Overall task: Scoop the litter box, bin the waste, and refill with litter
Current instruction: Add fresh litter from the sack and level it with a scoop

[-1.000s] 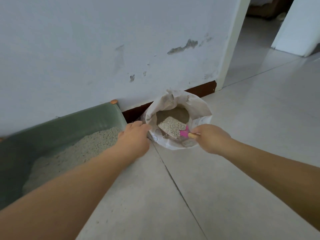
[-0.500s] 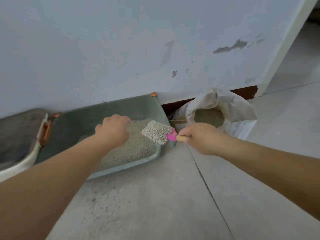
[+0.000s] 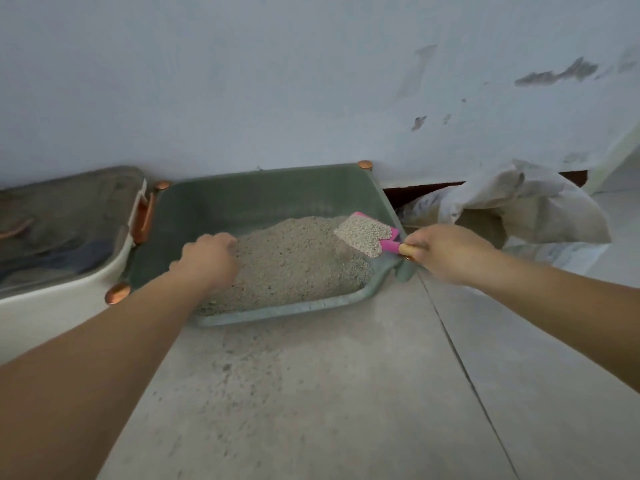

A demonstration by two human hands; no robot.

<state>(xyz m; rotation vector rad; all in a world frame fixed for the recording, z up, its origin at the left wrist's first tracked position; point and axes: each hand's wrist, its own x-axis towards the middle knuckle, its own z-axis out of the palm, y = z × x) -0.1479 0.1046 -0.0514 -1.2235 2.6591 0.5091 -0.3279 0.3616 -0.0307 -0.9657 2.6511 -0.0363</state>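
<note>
A green litter box (image 3: 263, 199) stands on the floor against the wall, holding a mound of grey litter (image 3: 291, 265). My right hand (image 3: 446, 252) grips the wooden handle of a pink scoop (image 3: 367, 230) heaped with litter, held over the box's right end. My left hand (image 3: 207, 258) hovers over the left part of the mound, fingers curled downward, holding nothing that I can see. A white litter sack (image 3: 526, 202) sits open to the right of the box, by the wall.
A white and grey container (image 3: 62, 289) with orange clasps stands just left of the litter box. Spilled grains dust the tiled floor (image 3: 311, 393) in front of the box. A wall corner and doorway lie at the far right.
My right hand has carried the loaded scoop out of the sack and leftward over the litter box. My left hand left the sack's rim and moved over the litter mound.
</note>
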